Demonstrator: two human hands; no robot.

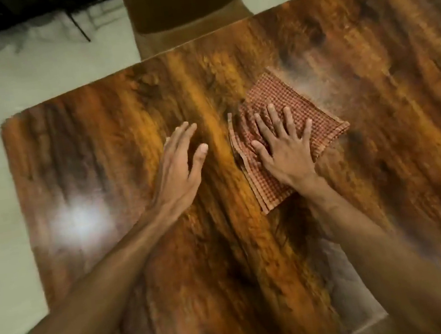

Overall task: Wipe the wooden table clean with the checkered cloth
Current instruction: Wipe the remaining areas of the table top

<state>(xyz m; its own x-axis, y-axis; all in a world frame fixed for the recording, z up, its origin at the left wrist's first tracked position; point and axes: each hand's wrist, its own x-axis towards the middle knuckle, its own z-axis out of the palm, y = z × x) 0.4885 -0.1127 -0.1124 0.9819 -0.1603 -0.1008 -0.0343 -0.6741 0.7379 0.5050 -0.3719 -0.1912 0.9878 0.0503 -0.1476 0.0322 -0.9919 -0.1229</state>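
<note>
My right hand (285, 149) presses flat on the folded checkered cloth (290, 106) mid-desk (98, 155), fingers (273, 114) splayed to spread pressure for wiping — left hand (181, 158) rests open, fingers together, steadying me.

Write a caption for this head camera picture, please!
Right hand presses the cloth flat on the table; left hand open beside it.

Warm, moderately dim indoor light falls from overhead and puts a white glare patch (80, 224) on the glossy wooden table (147, 262) left of my left forearm, with a fainter sheen beyond the checkered cloth (286, 101). The whole frame is soft with motion blur, smearing the wood grain into streaks. Wide-angle distortion bows the table edges, and my forearms blur most at the lower corners.
</note>
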